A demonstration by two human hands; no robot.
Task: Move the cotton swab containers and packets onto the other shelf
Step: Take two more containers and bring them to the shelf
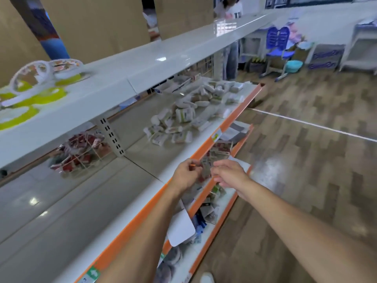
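Observation:
A heap of white cotton swab packets [183, 117] lies on the middle shelf [142, 158], toward its far end. Round clear-lidded swab containers [30, 86] with yellow-green bases stand on the top shelf [155, 58] at the left. Both hands hover over the orange front lip of the middle shelf. My left hand [186, 175] has curled fingers that pinch a small packet [205, 170] with an orange tip. My right hand [229, 174] is just right of it, fingers loosely spread beside the packet; motion blur hides any contact.
A wire basket of red packs [81, 150] sits at the back of the middle shelf. The lower shelf [222, 203] holds mixed small goods and a white card [180, 229]. Wood-pattern floor lies to the right, with a blue chair [278, 52] and a person [230, 9] far off.

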